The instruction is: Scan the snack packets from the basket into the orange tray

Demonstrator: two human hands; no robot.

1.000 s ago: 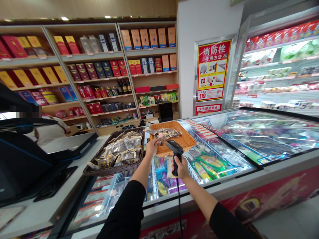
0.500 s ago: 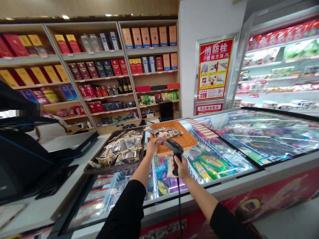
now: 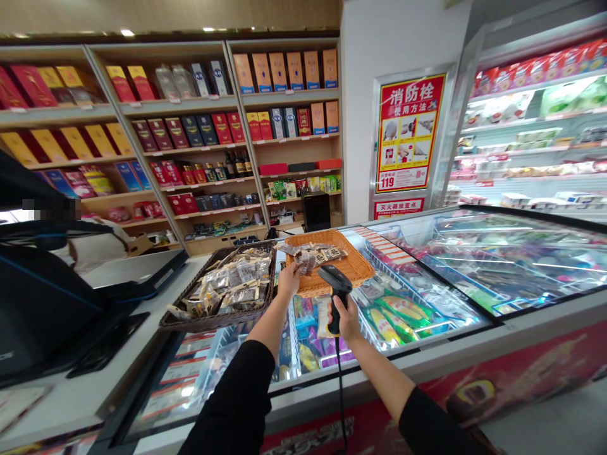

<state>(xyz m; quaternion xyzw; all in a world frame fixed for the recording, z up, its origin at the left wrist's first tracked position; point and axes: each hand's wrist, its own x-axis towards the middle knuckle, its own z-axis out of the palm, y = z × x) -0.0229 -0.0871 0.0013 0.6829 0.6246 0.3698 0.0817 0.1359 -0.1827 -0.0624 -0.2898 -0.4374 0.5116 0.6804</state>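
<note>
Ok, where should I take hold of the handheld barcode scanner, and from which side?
Grip the barcode scanner by its handle, probably from the right, wrapping around it as the right hand does. The handle is slim and roughly upright, below a wider head that juts forward and left; stay above the cord hanging from its bottom end.

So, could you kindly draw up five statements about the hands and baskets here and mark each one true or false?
1. The right hand holds the black scanner. True.
2. The left hand is inside the dark basket. False: it is by the orange basket, its fingers pinching a small packet.
3. A cable hangs from the scanner. True.
4. The dark basket is right of the orange basket in the view. False: it is left of it.
5. The dark basket contains packets. True.
</note>
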